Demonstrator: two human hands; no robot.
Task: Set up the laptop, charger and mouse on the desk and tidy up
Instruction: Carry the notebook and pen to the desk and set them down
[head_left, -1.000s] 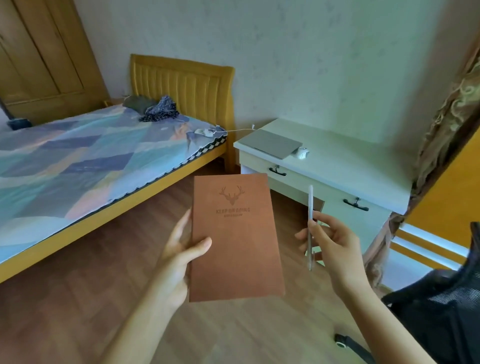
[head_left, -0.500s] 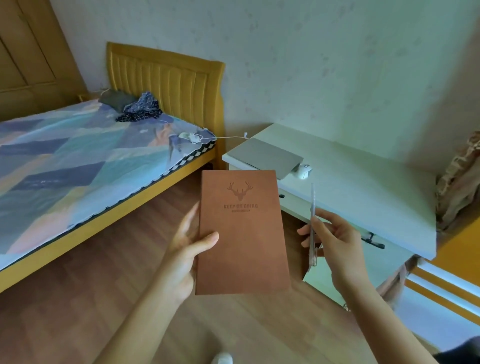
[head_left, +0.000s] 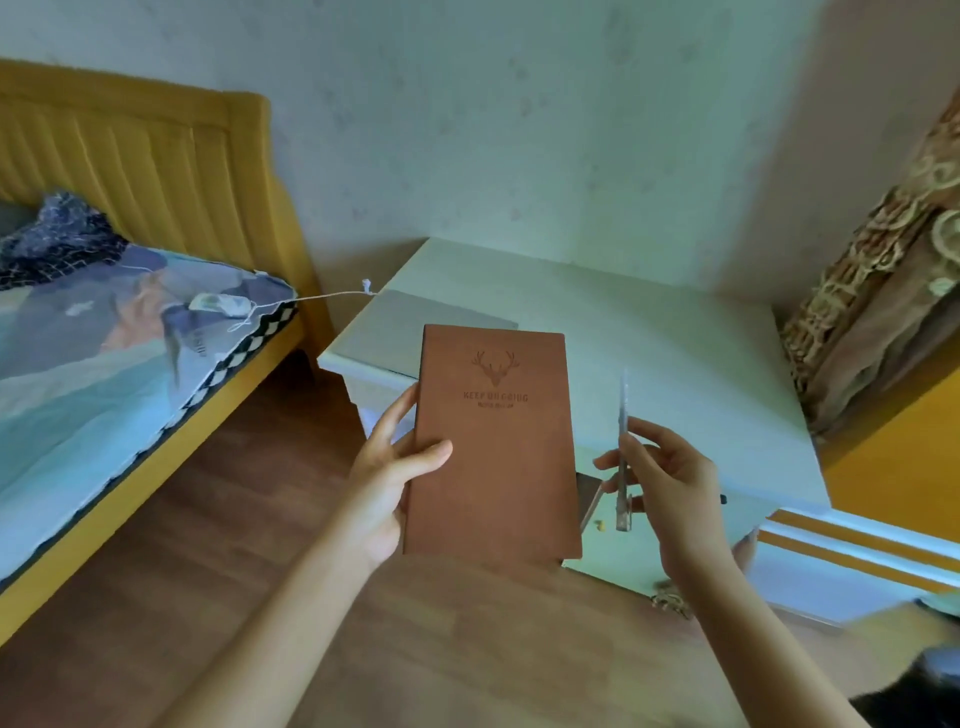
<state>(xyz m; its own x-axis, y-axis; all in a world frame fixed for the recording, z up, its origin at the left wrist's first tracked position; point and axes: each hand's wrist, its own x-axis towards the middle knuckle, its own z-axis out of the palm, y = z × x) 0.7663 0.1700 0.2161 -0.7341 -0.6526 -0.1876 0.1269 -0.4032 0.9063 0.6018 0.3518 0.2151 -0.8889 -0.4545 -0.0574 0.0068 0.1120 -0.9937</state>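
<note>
Laptop (head_left: 405, 332) half-hidden behind notebook (head_left: 496, 441), gripped by left hand (head_left: 387, 478); right hand (head_left: 670, 483) pinching blurred pen (head_left: 622, 441) beside notebook.

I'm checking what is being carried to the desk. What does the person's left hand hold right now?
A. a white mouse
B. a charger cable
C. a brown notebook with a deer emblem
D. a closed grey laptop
C: the left hand grips the brown notebook by its left edge, thumb on the cover, while the grey laptop lies closed on the desk behind it.
</note>
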